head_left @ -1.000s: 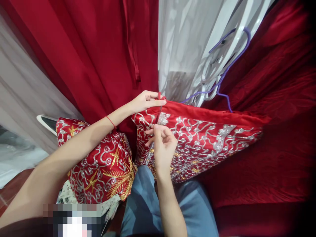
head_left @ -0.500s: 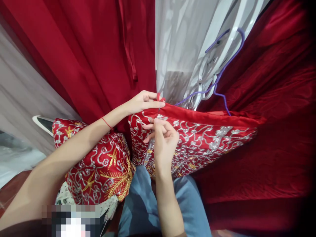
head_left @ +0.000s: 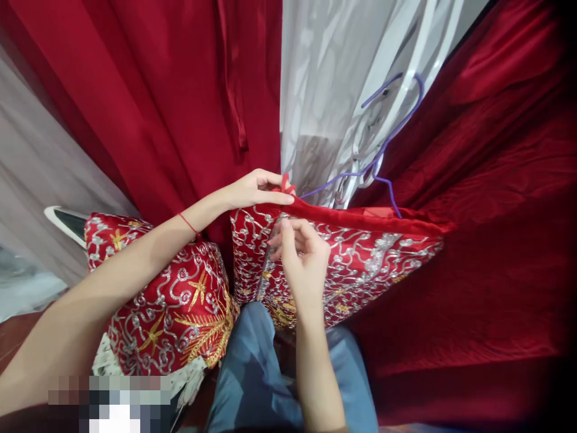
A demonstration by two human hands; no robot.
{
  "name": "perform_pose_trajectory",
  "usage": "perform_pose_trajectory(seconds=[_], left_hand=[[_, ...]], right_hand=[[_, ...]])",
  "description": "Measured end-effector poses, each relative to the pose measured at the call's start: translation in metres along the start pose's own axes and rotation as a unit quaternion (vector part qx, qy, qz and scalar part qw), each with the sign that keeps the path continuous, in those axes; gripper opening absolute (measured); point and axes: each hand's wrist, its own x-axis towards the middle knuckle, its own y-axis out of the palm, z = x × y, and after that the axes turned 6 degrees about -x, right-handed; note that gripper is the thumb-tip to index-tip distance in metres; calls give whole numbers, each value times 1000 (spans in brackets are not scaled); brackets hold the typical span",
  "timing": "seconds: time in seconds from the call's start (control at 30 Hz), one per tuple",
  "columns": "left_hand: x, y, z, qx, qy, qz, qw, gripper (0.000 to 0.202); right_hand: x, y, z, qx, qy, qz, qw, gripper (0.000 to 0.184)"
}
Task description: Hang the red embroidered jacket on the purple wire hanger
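Left hand (head_left: pixel 252 189) pinches a small red loop (head_left: pixel 285 182) at the top corner of the embroidered red garment (head_left: pixel 360 252), while the right hand (head_left: pixel 303 258), fingers curled, grips the fabric just below, at 6 o'clock from that corner. Draped over the person's lap beside a second embroidered piece (head_left: pixel 171 300) at 9 o'clock, the garment looks soft and slippery in its satin ground yet stiffened and weighted by dense beadwork. Its plain upper hem, below the purple hanger (head_left: pixel 387 138), likely offers the safest hold.
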Motion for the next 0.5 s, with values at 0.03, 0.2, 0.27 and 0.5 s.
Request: perform_pose_trajectory(seconds=[0.03, 0.2, 0.27, 0.5], left_hand=[[-1, 0, 0, 4, 16, -5, 1000, 31], [-31, 8, -20, 150, 78, -96, 981, 24], [-59, 22, -31, 281, 87, -159, 942, 20], [-158, 105, -22, 523, -12, -149, 839, 18]], right_hand=[[1, -5, 1, 0, -2, -11, 1000, 25], [7, -24, 5, 11, -7, -55, 998, 21], [2, -27, 1, 20, 1, -47, 999, 21], [-25, -1, -26, 83, 69, 56, 993, 29]])
